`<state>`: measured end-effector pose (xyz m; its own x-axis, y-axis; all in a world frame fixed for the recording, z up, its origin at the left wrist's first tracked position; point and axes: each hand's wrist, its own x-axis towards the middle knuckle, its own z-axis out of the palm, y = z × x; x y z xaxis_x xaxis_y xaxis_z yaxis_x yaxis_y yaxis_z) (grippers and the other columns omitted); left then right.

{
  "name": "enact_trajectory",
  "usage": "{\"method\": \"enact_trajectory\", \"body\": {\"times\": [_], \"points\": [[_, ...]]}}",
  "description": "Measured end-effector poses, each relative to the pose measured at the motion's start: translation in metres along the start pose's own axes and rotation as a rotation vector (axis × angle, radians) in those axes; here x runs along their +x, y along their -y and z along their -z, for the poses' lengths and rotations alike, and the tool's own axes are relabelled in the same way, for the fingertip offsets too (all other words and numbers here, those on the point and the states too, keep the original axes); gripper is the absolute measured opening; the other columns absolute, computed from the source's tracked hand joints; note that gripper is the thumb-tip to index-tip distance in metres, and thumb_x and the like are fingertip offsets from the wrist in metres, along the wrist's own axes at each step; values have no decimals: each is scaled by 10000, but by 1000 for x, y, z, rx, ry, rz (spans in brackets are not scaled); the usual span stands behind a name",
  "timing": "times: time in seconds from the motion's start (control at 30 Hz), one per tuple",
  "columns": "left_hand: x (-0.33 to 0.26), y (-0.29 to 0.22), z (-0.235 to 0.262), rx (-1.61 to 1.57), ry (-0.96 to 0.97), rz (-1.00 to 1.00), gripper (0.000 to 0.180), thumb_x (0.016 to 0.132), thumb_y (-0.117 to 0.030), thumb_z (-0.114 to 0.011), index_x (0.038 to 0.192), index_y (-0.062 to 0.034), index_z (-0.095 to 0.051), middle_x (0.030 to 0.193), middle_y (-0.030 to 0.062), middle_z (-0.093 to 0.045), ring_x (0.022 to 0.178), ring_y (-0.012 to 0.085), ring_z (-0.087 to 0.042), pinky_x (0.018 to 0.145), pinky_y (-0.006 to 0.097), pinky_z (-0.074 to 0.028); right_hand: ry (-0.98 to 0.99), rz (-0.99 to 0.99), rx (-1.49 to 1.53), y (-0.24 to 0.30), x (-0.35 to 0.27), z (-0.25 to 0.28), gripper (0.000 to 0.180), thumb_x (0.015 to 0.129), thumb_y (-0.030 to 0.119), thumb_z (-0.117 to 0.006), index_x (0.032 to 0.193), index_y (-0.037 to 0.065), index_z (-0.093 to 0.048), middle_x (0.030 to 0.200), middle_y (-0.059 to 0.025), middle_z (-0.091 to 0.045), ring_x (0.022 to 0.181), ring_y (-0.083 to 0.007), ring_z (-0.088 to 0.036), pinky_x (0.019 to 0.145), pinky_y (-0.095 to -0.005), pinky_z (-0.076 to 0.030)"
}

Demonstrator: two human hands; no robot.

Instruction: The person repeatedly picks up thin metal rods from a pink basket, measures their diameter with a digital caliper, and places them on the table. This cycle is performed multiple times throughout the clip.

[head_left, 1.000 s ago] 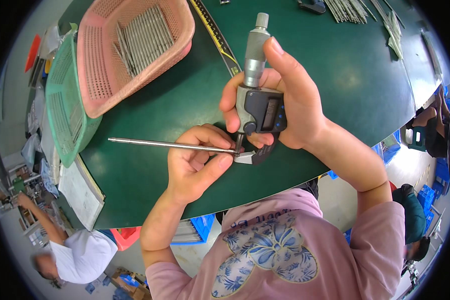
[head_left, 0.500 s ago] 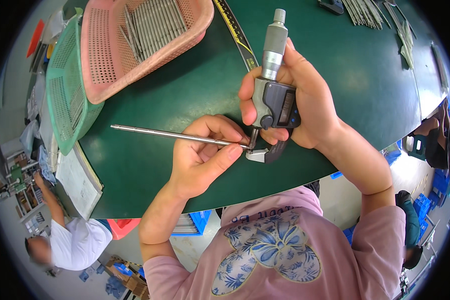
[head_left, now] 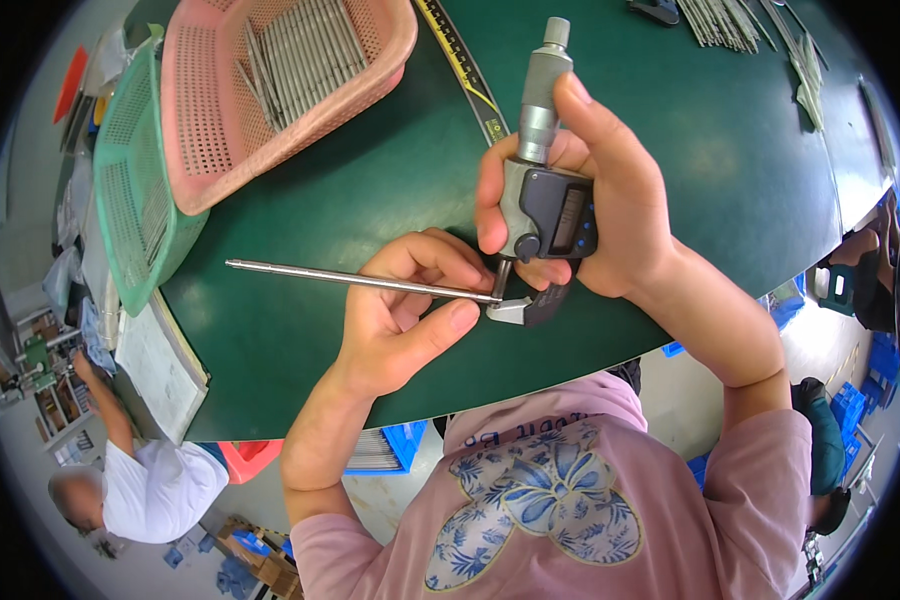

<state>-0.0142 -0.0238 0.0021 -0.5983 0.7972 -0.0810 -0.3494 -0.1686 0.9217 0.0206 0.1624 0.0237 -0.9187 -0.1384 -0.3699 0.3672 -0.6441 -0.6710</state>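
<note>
Steel, thin and long, the metal rod (head_left: 360,281) is pinched in the left hand (head_left: 405,315) over the green table (head_left: 370,180) — its tip sits in the grey digital micrometer (head_left: 545,190), gripped by the right hand (head_left: 610,200).

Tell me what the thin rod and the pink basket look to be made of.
Thin silver rod: likely polished steel; it gleams with a bright line of light. Pink perforated basket: apparently moulded plastic; matte, uniform colour, regular grid of holes.
</note>
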Motion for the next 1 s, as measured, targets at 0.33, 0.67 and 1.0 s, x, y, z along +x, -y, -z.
{"method": "enact_trajectory", "body": {"times": [0.33,0.67,1.0], "points": [[-3,2,-6,-23,-92,33,150,785,19,-566,913,21,-487,905,96,-537,827,128,-534,730,254,-434,25,72,-27,0,-1,1,729,817,631,-225,760,-20,-547,615,-155,-560,331,-141,-402,320,-220,-354],[-3,5,-7,-50,-86,-13,134,790,23,-563,896,17,-481,879,91,-546,808,117,-530,717,245,-432,-8,58,1,-1,-1,-1,714,860,571,-140,823,-16,-547,643,-176,-551,355,-158,-399,326,-234,-347],[-4,5,-6,-5,-70,-26,155,785,27,-563,911,20,-473,899,101,-542,804,119,-539,727,245,-439,-15,15,1,1,-2,-1,702,810,629,-259,756,-9,-547,616,-149,-561,336,-142,-399,330,-228,-347]]}}
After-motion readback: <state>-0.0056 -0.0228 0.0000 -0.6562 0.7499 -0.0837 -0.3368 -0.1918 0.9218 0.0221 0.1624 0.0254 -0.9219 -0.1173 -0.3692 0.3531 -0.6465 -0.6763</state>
